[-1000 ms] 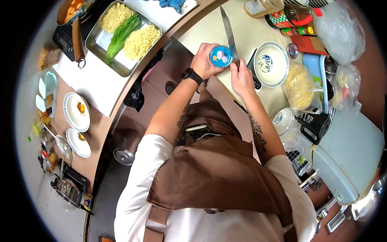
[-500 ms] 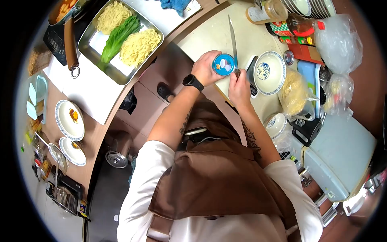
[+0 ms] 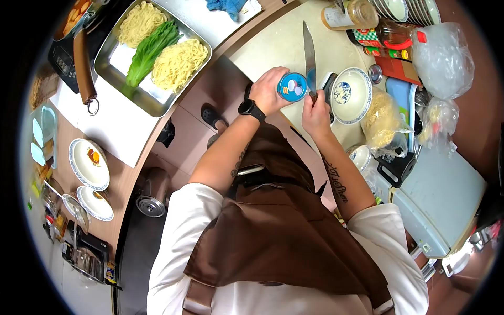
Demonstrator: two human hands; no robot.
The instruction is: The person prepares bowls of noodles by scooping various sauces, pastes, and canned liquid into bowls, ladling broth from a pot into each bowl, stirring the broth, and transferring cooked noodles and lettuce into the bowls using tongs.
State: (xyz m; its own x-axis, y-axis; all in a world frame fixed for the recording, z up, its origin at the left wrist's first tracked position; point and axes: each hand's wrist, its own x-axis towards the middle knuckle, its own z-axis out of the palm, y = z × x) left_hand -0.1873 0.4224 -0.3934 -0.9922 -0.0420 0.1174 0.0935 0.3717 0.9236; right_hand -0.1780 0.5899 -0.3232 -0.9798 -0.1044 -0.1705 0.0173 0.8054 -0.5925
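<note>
My left hand (image 3: 269, 90) is wrapped round a blue round can (image 3: 292, 87), its lid side facing up toward the camera. My right hand (image 3: 316, 114) grips the dark handle of a long knife (image 3: 310, 52). The blade points away from me over the cream counter, and its handle end is close beside the can. Just right of my right hand, a white bowl with a blue patterned rim (image 3: 361, 107) stands partly over a dark device, perhaps a scale (image 3: 328, 84).
At the left, a metal tray (image 3: 152, 107) holds noodles and green leaves, near a pan (image 3: 84, 68) and two bowls (image 3: 79, 163). At the right are a bag of noodles (image 3: 382, 121), bottles (image 3: 386, 35), a jar (image 3: 349, 17) and a pale blue appliance (image 3: 441, 205).
The knife blade has shifted right and shows more of its flat side. Both hands keep their holds on the can and knife. The view has shifted slightly.
</note>
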